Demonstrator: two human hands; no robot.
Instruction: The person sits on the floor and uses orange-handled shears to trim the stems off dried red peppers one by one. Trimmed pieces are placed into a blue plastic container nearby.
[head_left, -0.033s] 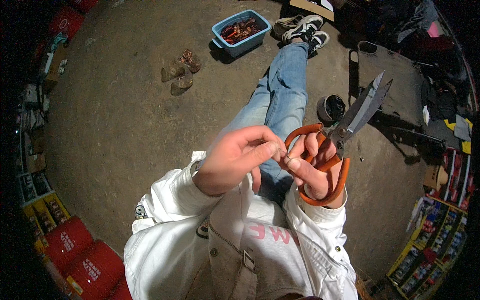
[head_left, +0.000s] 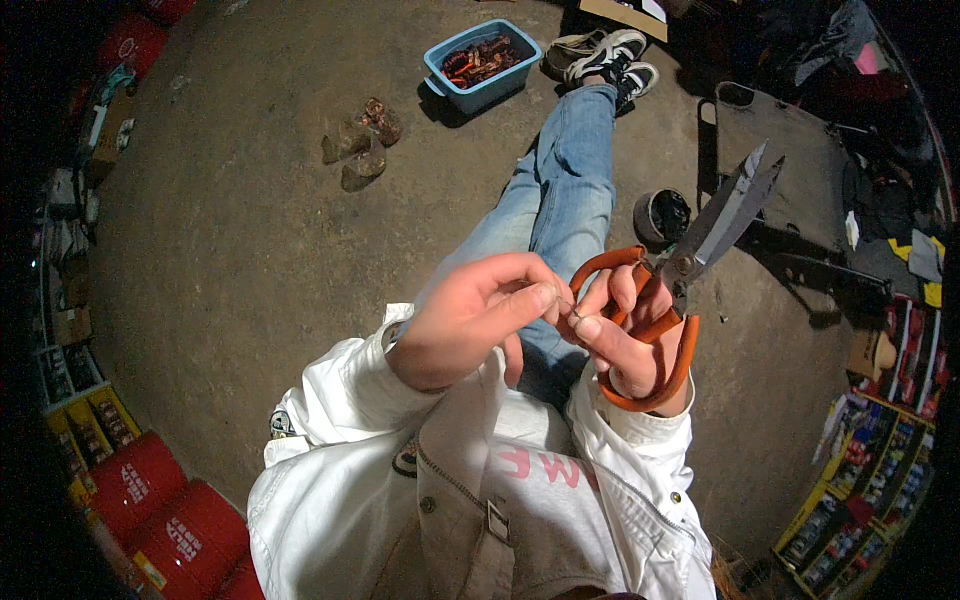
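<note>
The person sits on the floor (head_left: 250, 250) with legs in blue jeans (head_left: 560, 200) stretched out in front. The right hand (head_left: 630, 340) holds big scissors (head_left: 690, 270) with orange handles. Its fingers go through the orange loops, so its grip is closed around the handles. The grey blades are a little bit apart and point up and to the right, up in the air over the floor. The left hand (head_left: 470, 320) is just beside the right hand. Its thumb and first finger are pressed together on a tiny thing (head_left: 572, 315) that the right thumb and finger also pinch. The tiny thing is too small to tell what it is. Both hands are up in front of the person's chest, over the lap. The person wears a white jacket (head_left: 340, 480). Far away by the feet is a blue tub (head_left: 440, 75) with reddish bits in it. Next to the tub are black and white shoes (head_left: 610, 55). A few brown lumps (head_left: 360, 145) lie on the floor to the left of the legs. A small round dark pot (head_left: 660, 215) stands near the right knee, behind the scissors. Red cans (head_left: 150, 490) lie at the lower left edge.
</note>
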